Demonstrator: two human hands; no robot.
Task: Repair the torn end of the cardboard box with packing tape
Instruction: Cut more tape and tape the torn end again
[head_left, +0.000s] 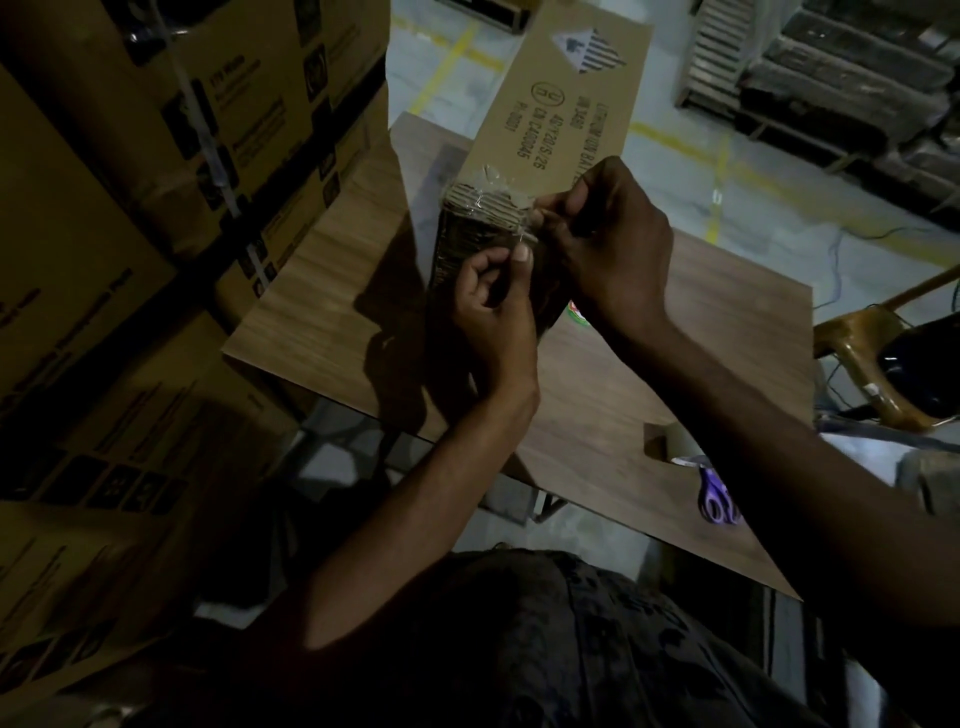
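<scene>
**One strip partly down, the torn end still open to view**

Several large printed cartons (156, 156) are stacked along the left, close against a wood-grain table (322, 291) that fills the middle of the view. Beyond it lie a grey floor with yellow lines (447, 57) and, at far right, part of a chair (872, 364).

The cardboard box (566, 98) is long and narrow, lying lengthwise away from the person over the table, its printed face up. Its near end (483, 208) is the torn one: the corrugated edge shows bare there, and clear packing tape (498, 176) glints over the top corner and down across the fluting. Below that the end face is dark and glossy, so it may already carry tape; I cannot tell for certain.

The right hand (613, 244) is closed in a narrow pinch at the right edge of the torn end, apparently gripping a loose bit of tape or pressing it down. The left hand (493, 306) sits just below, fingers curled in and thumb up against the end face, steadying or smoothing; whether it holds anything I cannot tell.

Purple-handled scissors (719, 499) lie on the table's near right, well apart from the box, beside a small cardboard piece (660, 441).

My reading: the repair is under way, not finished. Tape is on, but wrinkled and uneven, and smoothing plus probably another strip remain.
</scene>
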